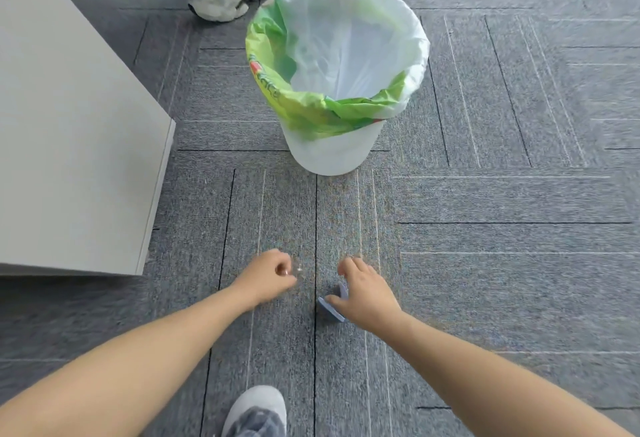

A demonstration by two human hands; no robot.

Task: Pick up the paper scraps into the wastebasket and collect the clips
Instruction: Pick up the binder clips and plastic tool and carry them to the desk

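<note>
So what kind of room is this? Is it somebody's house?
Probably an office, not a house. The floor is grey carpet tiles, a white wastebasket lined with a plastic bag stands on it, and a plain white desk or cabinet sits at the left.

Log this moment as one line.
left hand: pinching small clip near carpet | right hand: holding blue scrap | wastebasket: upright, ahead
</note>
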